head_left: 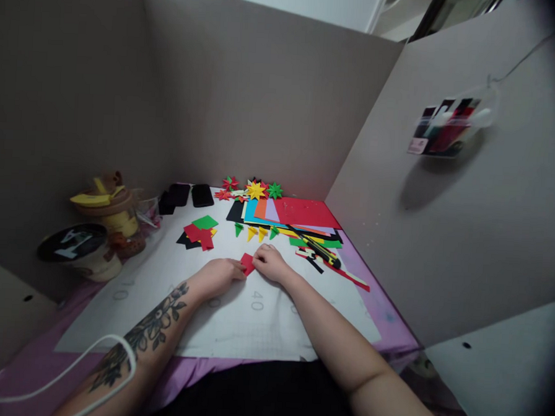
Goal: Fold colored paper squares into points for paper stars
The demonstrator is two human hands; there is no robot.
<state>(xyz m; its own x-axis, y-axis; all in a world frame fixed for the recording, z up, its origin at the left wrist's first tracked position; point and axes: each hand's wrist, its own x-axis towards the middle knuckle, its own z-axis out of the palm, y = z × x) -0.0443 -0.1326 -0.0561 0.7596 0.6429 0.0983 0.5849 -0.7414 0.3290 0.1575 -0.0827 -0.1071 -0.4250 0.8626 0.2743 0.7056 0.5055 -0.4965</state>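
Note:
A small red paper square (247, 264) lies on the white gridded mat (155, 313) between my two hands. My left hand (220, 276) has its fingers closed at the square's left and lower edge. From the right, my right hand (269, 263) pinches the square's upper right edge, its fingers bent together. Just beyond the hands stands a row of folded green and yellow paper pieces (262, 234). Off to the left is a loose pile of cut squares in red (196, 233), green (206, 221), black and yellow.
Coloured sheets (300, 213) are stacked at the back right, with a yellow-black utility knife (328, 255) and paper strips (348, 277) nearby. Finished paper stars (256, 190) and dark phone-like slabs (202, 196) lie along the back. Tubs (88, 260) stand left; a white cable (124, 343) crosses my left forearm.

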